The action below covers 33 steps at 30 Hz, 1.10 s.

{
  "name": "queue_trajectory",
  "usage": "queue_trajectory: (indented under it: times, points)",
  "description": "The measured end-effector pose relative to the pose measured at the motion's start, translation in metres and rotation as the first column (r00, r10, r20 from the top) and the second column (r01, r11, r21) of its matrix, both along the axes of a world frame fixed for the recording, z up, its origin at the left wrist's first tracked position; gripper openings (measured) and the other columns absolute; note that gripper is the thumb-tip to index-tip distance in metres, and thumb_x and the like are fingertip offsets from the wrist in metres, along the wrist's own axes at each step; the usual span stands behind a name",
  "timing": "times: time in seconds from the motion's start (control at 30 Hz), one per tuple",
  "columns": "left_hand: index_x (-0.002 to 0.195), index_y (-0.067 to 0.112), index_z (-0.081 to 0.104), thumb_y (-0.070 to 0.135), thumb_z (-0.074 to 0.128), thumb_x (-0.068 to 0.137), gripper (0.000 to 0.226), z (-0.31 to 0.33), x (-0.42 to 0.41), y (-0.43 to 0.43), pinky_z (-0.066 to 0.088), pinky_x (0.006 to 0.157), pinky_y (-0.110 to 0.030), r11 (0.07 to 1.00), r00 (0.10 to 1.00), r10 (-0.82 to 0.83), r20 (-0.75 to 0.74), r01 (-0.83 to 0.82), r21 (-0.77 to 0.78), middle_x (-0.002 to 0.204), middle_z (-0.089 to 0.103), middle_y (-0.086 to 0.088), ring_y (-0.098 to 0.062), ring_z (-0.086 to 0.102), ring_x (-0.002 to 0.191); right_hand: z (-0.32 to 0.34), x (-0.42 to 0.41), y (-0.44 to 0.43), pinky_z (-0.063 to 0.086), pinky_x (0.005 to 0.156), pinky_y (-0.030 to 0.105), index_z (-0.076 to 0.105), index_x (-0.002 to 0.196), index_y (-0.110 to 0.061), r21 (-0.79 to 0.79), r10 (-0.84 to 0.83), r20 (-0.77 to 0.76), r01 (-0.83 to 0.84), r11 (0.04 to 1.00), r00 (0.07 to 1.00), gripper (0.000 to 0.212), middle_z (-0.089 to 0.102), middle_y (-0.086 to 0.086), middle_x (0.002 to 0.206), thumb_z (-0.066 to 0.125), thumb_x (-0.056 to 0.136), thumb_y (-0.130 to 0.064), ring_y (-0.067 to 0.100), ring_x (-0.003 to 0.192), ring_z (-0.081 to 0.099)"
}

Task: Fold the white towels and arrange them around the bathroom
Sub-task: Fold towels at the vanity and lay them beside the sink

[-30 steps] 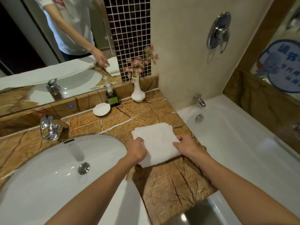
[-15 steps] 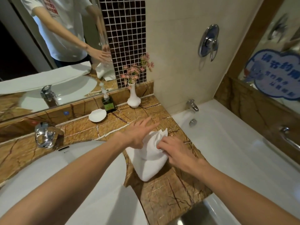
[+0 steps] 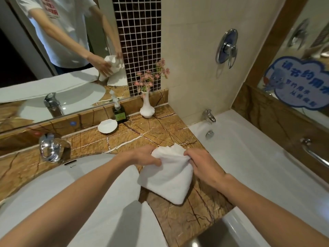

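**Item: white towel, held at the vanity**

Left hand (image 3: 144, 156): fingers curled round the towel's upper left edge.
Right hand (image 3: 203, 166): fingers pinching the upper right edge.
White towel (image 3: 169, 182): folded, top end bunched between both hands, lower end resting on the brown marble countertop (image 3: 160, 131) (its left corner overlaps the sink rim).
Sink (image 3: 71, 193): white, left of the towel, with a chrome faucet (image 3: 49, 148) behind.
By the mirror: shell dish (image 3: 107, 126), soap bottle (image 3: 119, 114), white vase (image 3: 146, 108) with pink flowers.
Bathtub (image 3: 258, 166): on the right.
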<state>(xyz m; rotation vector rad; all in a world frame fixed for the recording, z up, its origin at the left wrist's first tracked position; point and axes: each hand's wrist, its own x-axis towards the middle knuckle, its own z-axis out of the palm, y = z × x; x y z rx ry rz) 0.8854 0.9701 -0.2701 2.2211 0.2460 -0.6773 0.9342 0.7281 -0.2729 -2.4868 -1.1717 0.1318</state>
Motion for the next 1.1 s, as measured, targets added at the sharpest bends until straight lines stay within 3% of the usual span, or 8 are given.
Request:
queue_trajectory:
  times: [0.13, 0.23, 0.33, 0.53, 0.73, 0.9, 1.0, 1.1]
  points:
    - [0.106, 0.016, 0.063, 0.023, 0.061, 0.075, 0.032, 0.02, -0.009, -0.002, 0.057, 0.081, -0.04, 0.991, 0.992, 0.08, 0.1, -0.068, -0.113, 0.102, 0.068, -0.005, -0.023, 0.066, 0.092, 0.008, -0.002, 0.009, 0.045, 0.08, 0.036, 0.051, 0.101, -0.021, -0.03, -0.096, -0.072, 0.094, 0.995, 0.993, 0.01, 0.059, -0.002, 0.096, 0.044, 0.098, -0.015, 0.021, 0.089, 0.053]
    - [0.096, 0.023, 0.063, 0.023, 0.061, 0.07, 0.025, 0.039, -0.011, -0.001, 0.055, 0.064, -0.028, 0.986, 0.971, 0.125, 0.206, -0.098, -0.136, 0.091, 0.068, -0.001, -0.014, 0.066, 0.08, 0.015, -0.002, 0.022, 0.048, 0.078, 0.039, 0.05, 0.107, -0.024, -0.012, -0.151, -0.152, 0.151, 0.988, 0.977, 0.012, 0.059, -0.004, 0.097, 0.043, 0.098, -0.019, 0.02, 0.09, 0.053]
    - [0.091, 0.031, 0.062, 0.021, 0.061, 0.073, 0.021, 0.068, -0.012, 0.004, 0.047, 0.053, -0.012, 0.983, 0.94, 0.152, 0.306, -0.111, -0.146, 0.086, 0.068, 0.007, -0.004, 0.065, 0.071, 0.026, -0.001, 0.036, 0.051, 0.074, 0.037, 0.051, 0.104, -0.025, 0.086, -0.164, -0.236, 0.188, 0.978, 0.958, 0.009, 0.059, -0.007, 0.094, 0.045, 0.097, -0.021, 0.015, 0.086, 0.056]
    - [0.089, 0.03, 0.063, 0.014, 0.059, 0.075, 0.021, 0.125, -0.014, 0.02, 0.052, 0.056, -0.014, 0.984, 0.87, 0.175, 0.461, -0.134, -0.12, 0.085, 0.067, 0.005, -0.003, 0.064, 0.071, 0.06, -0.002, 0.068, 0.045, 0.065, 0.028, 0.057, 0.096, -0.031, 0.327, -0.152, -0.36, 0.277, 0.903, 0.921, 0.012, 0.061, -0.012, 0.089, 0.049, 0.094, -0.022, 0.007, 0.084, 0.056]
    - [0.098, 0.01, 0.061, 0.013, 0.059, 0.074, 0.025, 0.168, -0.018, 0.037, 0.054, 0.062, -0.032, 0.978, 0.81, 0.202, 0.551, -0.198, -0.068, 0.089, 0.066, -0.008, -0.015, 0.062, 0.072, 0.106, -0.009, 0.1, 0.046, 0.091, 0.029, 0.051, 0.121, -0.033, 0.505, -0.085, -0.444, 0.328, 0.799, 0.892, 0.035, 0.057, -0.014, 0.119, 0.058, 0.089, -0.021, 0.004, 0.11, 0.052]
    - [0.092, 0.004, 0.059, 0.006, 0.061, 0.075, 0.017, 0.19, -0.021, 0.039, 0.047, 0.054, -0.031, 0.966, 0.8, 0.249, 0.546, -0.248, -0.077, 0.077, 0.061, -0.009, -0.018, 0.058, 0.064, 0.146, -0.017, 0.127, 0.047, 0.092, 0.027, 0.049, 0.131, -0.028, 0.606, 0.027, -0.486, 0.314, 0.73, 0.874, 0.049, 0.052, -0.007, 0.129, 0.063, 0.084, -0.028, 0.006, 0.114, 0.052]
    - [0.093, 0.007, 0.06, 0.006, 0.061, 0.075, 0.018, 0.201, -0.023, 0.037, 0.052, 0.06, -0.034, 0.939, 0.784, 0.333, 0.524, -0.326, -0.11, 0.083, 0.063, -0.01, -0.022, 0.063, 0.072, 0.162, -0.026, 0.139, 0.051, 0.089, 0.035, 0.042, 0.136, -0.032, 0.564, 0.05, -0.49, 0.273, 0.779, 0.87, 0.06, 0.054, -0.01, 0.129, 0.061, 0.08, -0.028, 0.009, 0.115, 0.053]
    - [0.105, 0.0, 0.058, 0.008, 0.061, 0.075, 0.031, 0.209, -0.027, 0.036, 0.055, 0.073, -0.044, 0.873, 0.749, 0.478, 0.459, -0.461, -0.157, 0.099, 0.063, -0.02, -0.033, 0.065, 0.09, 0.172, -0.033, 0.147, 0.047, 0.099, 0.044, 0.028, 0.145, -0.031, 0.487, 0.006, -0.452, 0.242, 0.839, 0.892, 0.066, 0.047, -0.009, 0.138, 0.058, 0.086, -0.023, 0.017, 0.128, 0.046]
